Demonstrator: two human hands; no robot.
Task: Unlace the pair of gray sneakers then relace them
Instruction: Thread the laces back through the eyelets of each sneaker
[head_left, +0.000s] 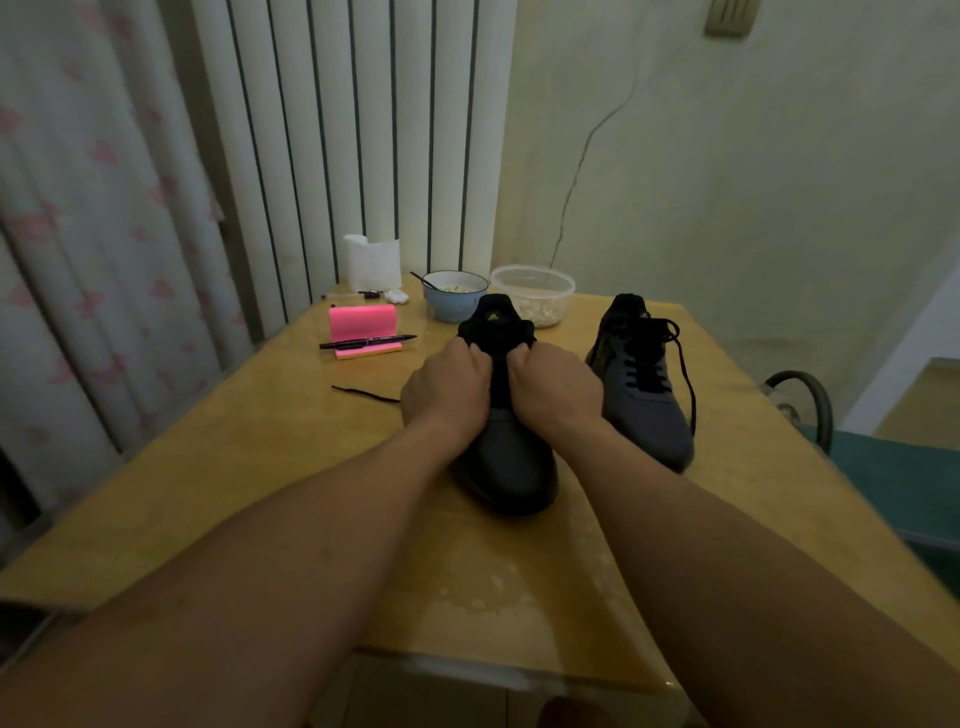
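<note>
1. near sneaker (506, 467): mid surface (249, 467), toe towards the person, tongue raised at the far end.
2. left hand (447, 387), right hand (553, 387): both clenched on the near sneaker's eyelet area, knuckles up, one each side of the tongue. the fingertips are hidden, so they probably pinch lace, but lace or eyelet edge cannot be told.
3. lace end (363, 394): black, lying on the surface just left of the left hand and running under it. risk: an uneven pull draws one end right through an eyelet, or leaves the two ends of unequal length.
4. far sneaker (644, 405): to the right, apart from the near one, lower rows laced, with loose lace trailing down its outer side to the toe. risk: the right forearm catches that loop and drags the sneaker towards the surface's edge.
5. bowl (456, 304) with spoon, and tub (532, 291): just behind the near sneaker's heel. risk: neither hand pins the sole, so a hard tug may shove the heel into the bowl and spill it.
6. pen (366, 342) on pink pad (362, 318): well left. low risk.
7. light: dim, black lace on black tongue. risk: a skipped eyelet or a twisted crossing going unnoticed.
</note>
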